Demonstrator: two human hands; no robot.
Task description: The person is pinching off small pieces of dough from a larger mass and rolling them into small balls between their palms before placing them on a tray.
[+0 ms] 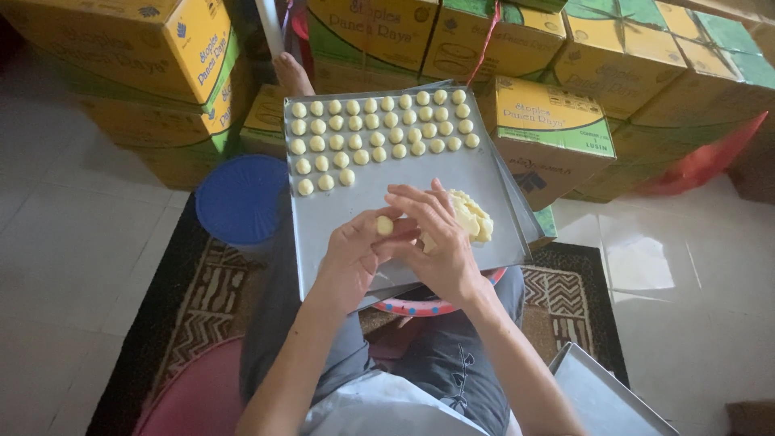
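Cupped in the left hand (355, 254), a small dough ball (385, 225) sits in its grip, with the right hand (436, 242) fingers touching it from above. Just beyond, a dough lump (472, 216) lies on the grey tray (355, 202); farther off, rows of dough balls (379, 133) fill the tray's far end.

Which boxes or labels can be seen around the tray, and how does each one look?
Stack of boxes: far left of the tray, cardboard, yellow with green bands.
Single box: right of the tray, yellow top, green label strip, brown side.
Row of boxes: behind the tray, yellow and green.
Taped boxes: far right, yellow with green tape.
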